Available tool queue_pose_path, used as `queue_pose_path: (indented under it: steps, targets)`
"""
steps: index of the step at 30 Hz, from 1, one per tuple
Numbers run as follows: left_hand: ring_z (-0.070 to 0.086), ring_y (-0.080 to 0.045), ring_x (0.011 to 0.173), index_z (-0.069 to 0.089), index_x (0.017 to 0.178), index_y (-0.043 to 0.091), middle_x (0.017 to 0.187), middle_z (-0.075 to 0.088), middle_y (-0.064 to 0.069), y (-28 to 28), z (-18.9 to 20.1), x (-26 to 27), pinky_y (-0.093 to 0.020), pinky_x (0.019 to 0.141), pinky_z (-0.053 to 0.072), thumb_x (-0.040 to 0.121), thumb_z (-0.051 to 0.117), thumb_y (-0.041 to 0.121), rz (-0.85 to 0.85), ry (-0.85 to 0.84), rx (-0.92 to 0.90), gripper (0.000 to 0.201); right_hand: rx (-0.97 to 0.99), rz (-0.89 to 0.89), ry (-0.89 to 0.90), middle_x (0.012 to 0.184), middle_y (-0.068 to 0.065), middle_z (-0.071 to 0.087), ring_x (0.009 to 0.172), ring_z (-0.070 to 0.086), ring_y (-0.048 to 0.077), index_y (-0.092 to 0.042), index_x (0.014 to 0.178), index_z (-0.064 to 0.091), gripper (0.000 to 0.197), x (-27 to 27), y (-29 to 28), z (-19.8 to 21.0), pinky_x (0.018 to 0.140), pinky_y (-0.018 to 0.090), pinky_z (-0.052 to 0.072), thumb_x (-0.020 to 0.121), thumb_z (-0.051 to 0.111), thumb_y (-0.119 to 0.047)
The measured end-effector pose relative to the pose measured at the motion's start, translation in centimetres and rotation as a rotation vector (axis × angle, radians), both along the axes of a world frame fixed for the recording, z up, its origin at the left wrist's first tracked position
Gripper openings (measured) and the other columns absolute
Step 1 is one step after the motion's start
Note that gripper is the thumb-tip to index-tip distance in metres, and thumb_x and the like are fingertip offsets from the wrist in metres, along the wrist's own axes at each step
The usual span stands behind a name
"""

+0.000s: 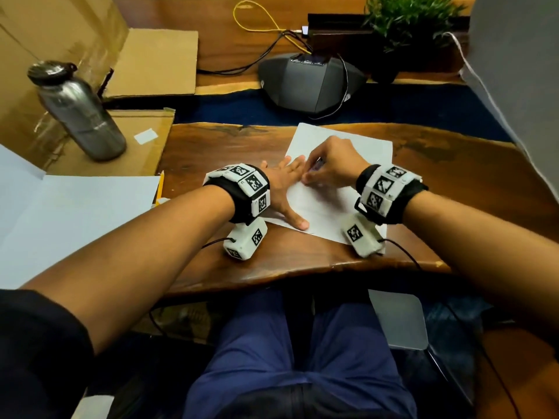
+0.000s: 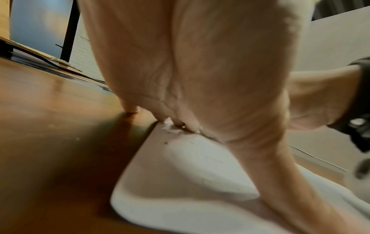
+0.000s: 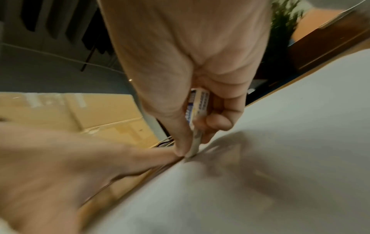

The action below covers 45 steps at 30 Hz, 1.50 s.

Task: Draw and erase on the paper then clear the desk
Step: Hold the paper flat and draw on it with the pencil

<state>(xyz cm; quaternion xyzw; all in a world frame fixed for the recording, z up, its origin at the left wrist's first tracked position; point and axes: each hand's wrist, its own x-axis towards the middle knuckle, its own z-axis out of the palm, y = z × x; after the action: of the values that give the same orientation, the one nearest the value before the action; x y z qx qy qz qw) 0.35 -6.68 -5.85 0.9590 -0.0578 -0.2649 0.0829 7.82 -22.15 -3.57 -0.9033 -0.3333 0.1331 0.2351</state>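
Observation:
A white sheet of paper (image 1: 341,189) lies on the wooden desk (image 1: 453,189) in front of me. My left hand (image 1: 287,189) lies flat with spread fingers on the paper's left edge, pressing it down (image 2: 200,95). My right hand (image 1: 329,164) pinches a small white eraser (image 3: 197,110) with a blue printed sleeve between thumb and fingers. Its lower end touches the paper (image 3: 260,158) right beside my left fingertips. Small eraser crumbs (image 2: 170,129) lie on the sheet (image 2: 180,182) near the left fingertips. A yellow pencil (image 1: 160,186) lies at the desk's left edge.
A metal water bottle (image 1: 78,113) stands on cardboard (image 1: 145,128) at the left. More white sheets (image 1: 75,213) lie at the near left. A grey conference phone (image 1: 308,83) with cables sits behind the paper, and a potted plant (image 1: 405,22) stands far right.

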Motion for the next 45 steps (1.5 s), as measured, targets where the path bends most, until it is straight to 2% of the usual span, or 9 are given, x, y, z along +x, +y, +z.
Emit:
queue_pose_path:
  steps: [4, 9, 15, 28, 34, 38, 41, 43, 45]
  targets:
    - [-0.024, -0.018, 0.147, -0.014, 0.155, 0.033, 0.160, -0.027, 0.006, 0.2, 0.0, 0.0, -0.063, 0.113, -0.011, 0.058, 0.070, 0.080, -0.010, -0.001, -0.024, 0.137, -0.083, 0.155, 0.062, 0.070, -0.014, 0.064, 0.065, 0.056, -0.003, -0.021, 0.081, 0.078, 0.012, -2.0, -0.2, 0.0, 0.053, 0.003, 0.037, 0.073, 0.086, -0.025]
    - [-0.023, -0.014, 0.147, -0.023, 0.152, 0.025, 0.159, -0.029, 0.008, -0.4, 0.3, -0.4, -0.060, 0.116, -0.011, 0.058, 0.067, 0.082, 0.009, 0.012, 0.015, 0.142, 0.000, -0.066, -0.015, 0.084, 0.002, 0.073, 0.081, 0.064, 0.012, -0.014, 0.086, 0.079, 0.019, 1.1, -0.6, 0.2, 0.072, 0.023, 0.052, 0.073, 0.086, -0.025]
    - [-0.024, -0.013, 0.147, -0.023, 0.152, 0.028, 0.158, -0.031, 0.011, 0.0, 0.1, -0.2, -0.060, 0.117, -0.011, 0.046, 0.058, 0.091, 0.006, 0.037, 0.022, 0.148, -0.130, -0.064, 0.103, 0.082, -0.004, 0.070, 0.072, 0.059, 0.009, -0.019, 0.084, 0.077, 0.014, 1.6, -4.1, 1.7, 0.059, 0.020, 0.048, 0.077, 0.083, -0.029]
    - [-0.008, -0.022, 0.151, -0.003, 0.157, 0.030, 0.165, -0.007, -0.001, 1.7, 1.7, -0.7, -0.054, 0.119, -0.008, 0.071, 0.078, 0.058, 0.136, -0.197, 0.054, 0.121, -0.198, 0.015, 0.091, 0.084, -0.004, 0.072, 0.079, 0.066, 0.014, -0.022, 0.083, 0.077, 0.015, 0.7, -6.4, 0.6, 0.073, 0.029, 0.058, 0.074, 0.085, -0.032]
    - [0.022, -0.028, 0.147, 0.017, 0.155, 0.020, 0.160, 0.024, -0.008, 0.8, 2.5, -0.9, -0.050, 0.120, 0.017, 0.076, 0.081, 0.040, 0.256, -0.470, 0.154, 0.103, -0.159, 0.033, 0.039, 0.085, -0.001, 0.069, 0.078, 0.063, 0.014, -0.019, 0.083, 0.076, 0.017, 0.1, -5.6, 0.2, 0.072, 0.032, 0.059, 0.076, 0.084, -0.031]
    - [0.055, -0.028, 0.114, 0.060, 0.122, 0.012, 0.126, 0.058, -0.008, -0.8, 2.7, -1.9, -0.040, 0.089, 0.049, 0.084, 0.073, 0.041, 0.355, -0.519, 0.114, 0.049, -0.128, 0.035, 0.001, 0.088, 0.000, 0.064, 0.082, 0.060, 0.018, -0.017, 0.084, 0.074, 0.015, -0.2, -4.4, -0.3, 0.070, 0.028, 0.051, 0.080, 0.081, -0.030]
    - [0.057, -0.024, 0.096, 0.060, 0.112, 0.012, 0.113, 0.061, -0.006, -1.4, 2.3, -2.1, -0.034, 0.071, 0.046, 0.072, 0.073, 0.065, 0.367, -0.291, 0.134, 0.067, -0.164, 0.082, 0.018, 0.089, -0.002, 0.065, 0.083, 0.060, 0.017, -0.017, 0.087, 0.073, 0.013, -0.1, -3.4, -0.6, 0.070, 0.025, 0.049, 0.083, 0.079, -0.028]
    - [0.050, -0.026, 0.118, 0.051, 0.131, 0.010, 0.134, 0.052, -0.009, -1.3, 2.2, -2.2, -0.035, 0.086, 0.046, 0.069, 0.071, 0.072, 0.327, -0.170, 0.165, 0.090, -0.156, 0.106, 0.007, 0.087, -0.003, 0.067, 0.084, 0.060, 0.014, -0.017, 0.087, 0.074, 0.009, 0.4, -2.6, -0.2, 0.065, 0.022, 0.045, 0.084, 0.077, -0.025]
    - [0.023, -0.032, 0.145, 0.022, 0.153, 0.008, 0.160, 0.019, -0.013, -1.1, 2.1, -2.5, -0.042, 0.113, 0.031, 0.068, 0.067, 0.076, 0.298, -0.067, 0.182, 0.118, -0.115, 0.117, -0.032, 0.088, -0.002, 0.068, 0.083, 0.059, 0.013, -0.014, 0.090, 0.075, 0.009, 1.1, -1.7, 0.3, 0.065, 0.022, 0.044, 0.086, 0.074, -0.022]
